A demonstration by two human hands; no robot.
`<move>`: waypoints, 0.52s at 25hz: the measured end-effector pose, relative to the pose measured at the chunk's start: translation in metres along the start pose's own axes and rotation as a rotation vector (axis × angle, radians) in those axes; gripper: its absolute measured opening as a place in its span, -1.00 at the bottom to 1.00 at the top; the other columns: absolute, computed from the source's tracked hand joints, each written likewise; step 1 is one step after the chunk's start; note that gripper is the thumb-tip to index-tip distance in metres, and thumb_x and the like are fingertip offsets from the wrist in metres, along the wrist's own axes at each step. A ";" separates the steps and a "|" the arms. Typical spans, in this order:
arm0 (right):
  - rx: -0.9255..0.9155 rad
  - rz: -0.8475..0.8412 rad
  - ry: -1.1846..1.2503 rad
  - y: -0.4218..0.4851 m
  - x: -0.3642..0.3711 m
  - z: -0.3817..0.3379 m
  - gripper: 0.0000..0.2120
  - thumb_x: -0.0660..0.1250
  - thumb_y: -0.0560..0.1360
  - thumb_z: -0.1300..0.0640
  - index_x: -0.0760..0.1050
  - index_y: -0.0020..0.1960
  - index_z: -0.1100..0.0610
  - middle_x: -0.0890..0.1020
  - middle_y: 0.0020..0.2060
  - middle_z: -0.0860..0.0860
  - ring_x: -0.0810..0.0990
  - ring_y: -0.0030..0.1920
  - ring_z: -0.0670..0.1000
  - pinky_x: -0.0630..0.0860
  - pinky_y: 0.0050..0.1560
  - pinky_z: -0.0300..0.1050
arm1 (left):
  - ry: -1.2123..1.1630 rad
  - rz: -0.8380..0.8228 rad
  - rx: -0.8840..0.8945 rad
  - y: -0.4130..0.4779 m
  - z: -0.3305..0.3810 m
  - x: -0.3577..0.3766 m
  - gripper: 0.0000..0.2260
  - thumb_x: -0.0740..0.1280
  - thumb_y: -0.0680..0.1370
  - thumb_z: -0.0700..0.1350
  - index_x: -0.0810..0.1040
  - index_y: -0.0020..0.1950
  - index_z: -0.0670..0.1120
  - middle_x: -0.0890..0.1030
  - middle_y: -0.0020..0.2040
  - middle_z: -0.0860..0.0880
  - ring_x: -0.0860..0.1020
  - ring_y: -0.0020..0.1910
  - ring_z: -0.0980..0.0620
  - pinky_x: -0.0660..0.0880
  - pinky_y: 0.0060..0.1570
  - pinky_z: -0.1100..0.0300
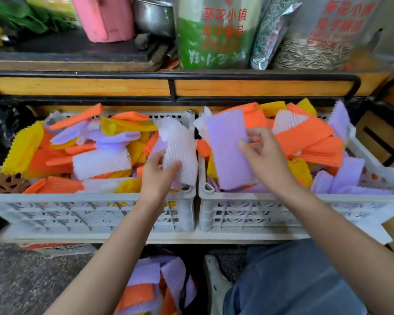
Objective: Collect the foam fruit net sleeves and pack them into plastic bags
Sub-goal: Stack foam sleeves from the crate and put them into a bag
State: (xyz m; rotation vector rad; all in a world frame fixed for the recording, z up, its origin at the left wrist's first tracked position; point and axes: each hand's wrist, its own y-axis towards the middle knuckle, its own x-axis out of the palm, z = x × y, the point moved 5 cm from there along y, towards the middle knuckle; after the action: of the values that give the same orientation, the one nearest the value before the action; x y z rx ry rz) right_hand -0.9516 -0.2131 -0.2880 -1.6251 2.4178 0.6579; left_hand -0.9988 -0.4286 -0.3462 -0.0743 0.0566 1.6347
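Observation:
Two white plastic crates stand side by side, both heaped with orange, yellow, purple and white foam net sleeves. My left hand (156, 170) grips a curled white sleeve (180, 148) above the right end of the left crate (77, 214). My right hand (263, 155) pinches a flat purple sleeve (228, 146) by its right edge over the left part of the right crate (282, 212). On the floor between my arms, a bag (159, 289) holds several purple and orange sleeves.
A wooden shelf with a black metal rail (173, 76) runs behind the crates. On it stand large seed bags (214, 32), a pink container (105, 17) and a metal pot (154, 15). My knee in blue jeans (293, 280) is at the lower right, over grey speckled floor.

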 end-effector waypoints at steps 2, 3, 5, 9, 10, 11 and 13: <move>0.081 -0.054 0.150 -0.002 0.035 -0.003 -0.79 0.32 0.52 0.20 0.36 0.11 0.10 0.48 -0.12 -0.13 0.50 -0.11 -0.10 0.43 -0.14 -0.35 | -0.165 -0.051 -0.050 -0.016 -0.002 -0.003 -0.87 0.27 0.55 -0.27 0.55 0.04 -0.11 0.63 -0.05 -0.09 0.58 -0.08 -0.07 0.52 -0.19 0.08; 0.102 -0.092 0.177 -0.005 0.050 -0.005 -0.78 0.34 0.50 0.21 0.37 0.10 0.11 0.49 -0.13 -0.12 0.52 -0.10 -0.07 0.45 -0.10 -0.29 | -0.279 -0.100 -0.082 -0.024 -0.002 -0.004 -0.87 0.25 0.57 -0.20 0.55 0.07 -0.11 0.63 0.00 -0.09 0.58 -0.04 -0.05 0.53 -0.14 0.09; 0.110 -0.211 0.173 -0.012 0.079 -0.010 -0.76 0.38 0.47 0.21 0.39 0.09 0.12 0.51 -0.14 -0.08 0.53 -0.11 -0.03 0.48 -0.05 -0.22 | -0.410 -0.178 -0.124 -0.034 -0.001 -0.009 -0.75 0.27 0.55 -0.02 0.53 0.16 -0.13 0.62 0.11 -0.08 0.59 0.04 0.00 0.53 -0.05 0.09; -0.049 -0.368 -0.006 -0.018 0.107 -0.024 -0.72 0.41 0.46 0.13 0.43 0.12 0.12 0.52 -0.05 -0.08 0.50 -0.12 -0.18 0.42 -0.09 -0.44 | -0.248 -0.059 -0.043 -0.023 -0.005 -0.036 -0.71 0.44 0.44 -0.16 0.53 0.13 -0.18 0.65 0.05 -0.11 0.59 0.02 -0.03 0.52 0.02 0.04; -0.127 -0.325 -0.106 -0.013 0.103 -0.025 -0.68 0.40 0.47 0.12 0.41 0.17 0.13 0.50 0.03 -0.06 0.50 -0.04 -0.16 0.39 -0.02 -0.44 | -0.233 -0.027 -0.026 -0.019 -0.007 -0.043 -0.65 0.45 0.42 -0.15 0.51 0.16 -0.20 0.64 0.06 -0.12 0.59 0.03 -0.04 0.53 0.03 0.05; -0.197 -0.253 -0.217 -0.004 0.096 -0.025 -0.63 0.38 0.48 0.10 0.38 0.23 0.15 0.46 0.11 -0.04 0.47 0.07 -0.12 0.35 0.08 -0.40 | -0.234 -0.001 -0.014 -0.016 -0.007 -0.048 -0.61 0.45 0.42 -0.15 0.49 0.20 -0.21 0.63 0.09 -0.12 0.58 0.05 -0.03 0.53 0.05 0.07; -0.247 -0.097 -0.438 0.019 0.075 -0.016 -0.50 0.38 0.49 0.09 0.29 0.34 0.21 0.39 0.23 0.06 0.35 0.27 0.01 0.24 0.23 -0.28 | -0.238 0.039 0.015 -0.011 -0.006 -0.054 -0.63 0.40 0.49 -0.19 0.44 0.27 -0.19 0.60 0.14 -0.10 0.57 0.09 0.00 0.52 0.08 0.10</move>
State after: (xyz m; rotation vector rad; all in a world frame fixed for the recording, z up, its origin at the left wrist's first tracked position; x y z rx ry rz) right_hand -0.9970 -0.2770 -0.2959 -1.4738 1.9948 1.1912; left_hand -0.9841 -0.4822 -0.3479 0.1339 -0.1129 1.6709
